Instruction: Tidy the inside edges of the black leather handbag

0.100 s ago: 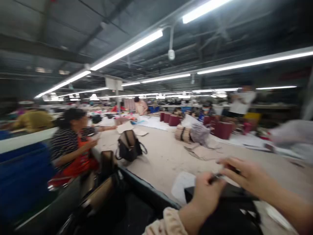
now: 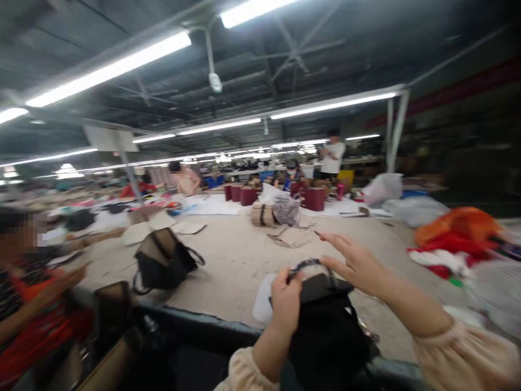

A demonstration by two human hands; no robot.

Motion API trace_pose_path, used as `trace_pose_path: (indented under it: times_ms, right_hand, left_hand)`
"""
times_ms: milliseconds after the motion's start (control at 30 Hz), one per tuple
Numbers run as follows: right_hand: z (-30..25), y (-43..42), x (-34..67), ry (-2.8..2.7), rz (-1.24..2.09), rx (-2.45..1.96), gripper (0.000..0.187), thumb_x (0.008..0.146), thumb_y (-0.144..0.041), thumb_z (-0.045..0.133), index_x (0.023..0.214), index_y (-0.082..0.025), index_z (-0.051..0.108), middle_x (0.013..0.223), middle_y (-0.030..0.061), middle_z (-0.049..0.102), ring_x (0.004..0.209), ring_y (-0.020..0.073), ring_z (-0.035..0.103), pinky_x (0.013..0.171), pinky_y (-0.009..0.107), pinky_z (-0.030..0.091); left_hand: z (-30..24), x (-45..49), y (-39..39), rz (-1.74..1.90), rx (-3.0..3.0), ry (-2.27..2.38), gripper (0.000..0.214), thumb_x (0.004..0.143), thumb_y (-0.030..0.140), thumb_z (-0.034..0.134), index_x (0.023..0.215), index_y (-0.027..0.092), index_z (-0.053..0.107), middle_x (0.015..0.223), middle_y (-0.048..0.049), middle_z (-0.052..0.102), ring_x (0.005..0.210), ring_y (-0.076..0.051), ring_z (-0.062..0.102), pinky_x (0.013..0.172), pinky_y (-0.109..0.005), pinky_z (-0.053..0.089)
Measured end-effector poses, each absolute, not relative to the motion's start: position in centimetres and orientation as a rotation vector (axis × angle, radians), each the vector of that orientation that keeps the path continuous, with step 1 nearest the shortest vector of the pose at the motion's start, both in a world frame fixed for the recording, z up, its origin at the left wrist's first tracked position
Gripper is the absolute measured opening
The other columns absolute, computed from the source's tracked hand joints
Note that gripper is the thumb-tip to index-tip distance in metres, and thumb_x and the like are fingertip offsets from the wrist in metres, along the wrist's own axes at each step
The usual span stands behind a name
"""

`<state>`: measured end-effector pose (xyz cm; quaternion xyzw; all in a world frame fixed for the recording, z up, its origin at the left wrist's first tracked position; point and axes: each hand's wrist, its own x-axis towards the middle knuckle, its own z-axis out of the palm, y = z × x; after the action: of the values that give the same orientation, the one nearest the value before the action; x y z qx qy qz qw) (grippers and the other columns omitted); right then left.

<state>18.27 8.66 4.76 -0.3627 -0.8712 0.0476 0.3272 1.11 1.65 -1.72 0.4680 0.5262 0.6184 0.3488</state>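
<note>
In the lower middle of the frame a black bag (image 2: 325,331) stands on the near edge of a wide, pale beige surface (image 2: 240,255) with a matte, dusty look. The bag is soft-sided and dull black. Its flat top flap catches a little sheen, and a thin handle (image 2: 308,264) arches over it.

The left hand (image 2: 287,301) comes up from a cream ribbed cuff. Its grip is clamped on the left end of that handle, fingers curled tight. The right hand (image 2: 354,264) is just right of the arch with its grip apart, fingers spread and stretched toward the frame's centre. Blur hides whether the thumb touches the handle.

A white sheet (image 2: 261,305) pokes out from under the bag's left side.

Left of centre a second dark bag (image 2: 163,262) slumps on the surface, mouth agape, with a tan lining showing. At the far left sits a co-worker (image 2: 24,309) in a red apron over a striped top.

Farther back, mid-frame, a tan banded bundle (image 2: 262,215) touches a crinkled translucent plastic sack (image 2: 285,209). Maroon cylindrical tubs (image 2: 315,199) stand behind them. At the right edge lies a heap of orange and red cloth (image 2: 456,231).
</note>
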Motion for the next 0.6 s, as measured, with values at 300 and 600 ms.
trace_pose_path:
  times_ms: [300, 600]
  right_hand:
    - [-9.6, 2.6, 30.0, -1.673, 0.884, -1.761, 0.068, 0.082, -0.057, 0.048, 0.133, -0.013, 0.049, 0.11, 0.016, 0.068, 0.1, 0.0268, 0.065, 0.089, 0.039, 0.049]
    - [-16.3, -3.7, 24.8, -0.715, 1.888, -1.202, 0.051, 0.076, -0.061, 0.057, 0.104, -0.018, 0.064, 0.089, 0.0098, 0.071, 0.085, 0.0222, 0.068, 0.073, 0.032, 0.052]
  left_hand:
    - [-3.7, 0.1, 3.4, 1.877, 0.689, 0.95, 0.023, 0.063, 0.028, 0.078, 0.074, 0.016, 0.061, 0.07, 0.0047, 0.059, 0.062, -0.006, 0.053, 0.068, -0.021, 0.048]
    - [-2.5, 1.4, 3.1, 1.985, 0.785, 0.65, 0.014, 0.071, 0.019, 0.072, 0.066, 0.017, 0.059, 0.046, 0.0089, 0.042, 0.047, -0.003, 0.038, 0.07, -0.025, 0.049]
